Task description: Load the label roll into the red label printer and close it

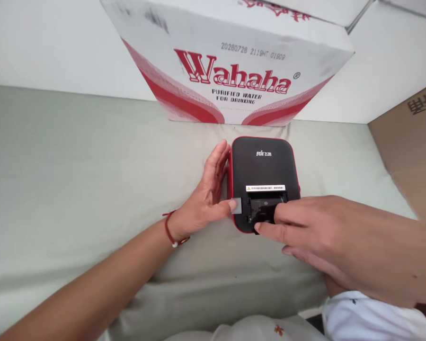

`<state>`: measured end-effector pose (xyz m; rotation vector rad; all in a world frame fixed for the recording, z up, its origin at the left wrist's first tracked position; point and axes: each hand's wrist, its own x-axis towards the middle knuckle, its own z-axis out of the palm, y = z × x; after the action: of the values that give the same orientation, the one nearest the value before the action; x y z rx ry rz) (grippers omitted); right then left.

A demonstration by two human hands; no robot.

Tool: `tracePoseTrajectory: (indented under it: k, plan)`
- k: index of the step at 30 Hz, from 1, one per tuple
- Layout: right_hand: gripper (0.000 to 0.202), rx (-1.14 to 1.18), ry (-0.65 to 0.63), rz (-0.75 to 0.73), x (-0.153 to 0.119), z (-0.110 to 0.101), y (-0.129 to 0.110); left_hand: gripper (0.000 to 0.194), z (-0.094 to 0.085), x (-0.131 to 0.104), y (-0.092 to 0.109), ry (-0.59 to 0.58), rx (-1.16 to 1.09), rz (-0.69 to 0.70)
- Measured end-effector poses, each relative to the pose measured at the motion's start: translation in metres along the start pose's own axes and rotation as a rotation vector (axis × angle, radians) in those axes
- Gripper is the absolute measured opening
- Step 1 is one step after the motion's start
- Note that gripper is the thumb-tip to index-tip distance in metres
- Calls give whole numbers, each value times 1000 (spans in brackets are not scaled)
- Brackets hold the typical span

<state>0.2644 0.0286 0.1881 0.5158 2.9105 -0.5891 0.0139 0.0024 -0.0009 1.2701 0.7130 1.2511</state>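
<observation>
A small black receipt printer (262, 168) with red sides and a FEIE label stands on the pale green cloth. My left hand (206, 189) is held along its left side, fingers stretched upward against the red wall. The left thumb lies on a grey button (236, 206) at the printer's edge. My right hand (305, 227) reaches in from the right, with bent fingertips on the dark open slot (262, 208) at the near end. One of those fingertips touches the slot's near edge. The right hand covers part of the slot.
A white and red Wahaha water carton (237, 111) stands just behind the printer. A brown cardboard box (412, 142) is at the right. White panels (57, 47) rise along the back. The cloth (74, 156) has folds near the front.
</observation>
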Motion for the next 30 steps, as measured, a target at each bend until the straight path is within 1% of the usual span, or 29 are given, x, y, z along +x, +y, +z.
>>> tracePoseTrajectory:
  k: [2,3,7,12,15,17,18,20,21,22,23,25,27,30]
  plan:
    - [53,-83,-88,-42,2,-1,-1,106,2,1,0,1,-18,18]
    - [54,-110,-106,-56,3,-1,-1,104,2,2,0,-1,-25,30]
    - [48,-156,-95,-98,7,2,-2,99,5,2,4,-7,-43,39]
    - [46,-185,-101,-73,9,1,-9,96,6,-1,4,9,-10,19]
    - [42,-168,-65,-48,10,-1,-9,94,5,1,-1,2,-13,46]
    - [35,-82,-4,15,14,-2,-3,94,4,2,-5,2,-16,74]
    - [32,-42,53,73,17,-2,2,94,3,2,-7,3,-15,86]
    - [27,-31,188,248,27,0,15,95,1,2,-9,8,-8,100]
    - [26,-59,235,347,33,3,21,96,1,2,-10,9,-5,103]
    - [26,-96,256,440,40,6,27,95,0,1,-10,7,-3,102]
    - [26,-132,244,520,46,9,32,95,-1,1,-9,8,-2,99]
    - [31,-175,144,615,59,15,39,93,-1,0,-8,10,-5,84]
    - [36,-210,49,645,68,18,41,92,-1,-1,-7,18,-7,65]
    - [37,-269,-44,647,75,18,39,91,1,0,-7,32,-8,53]
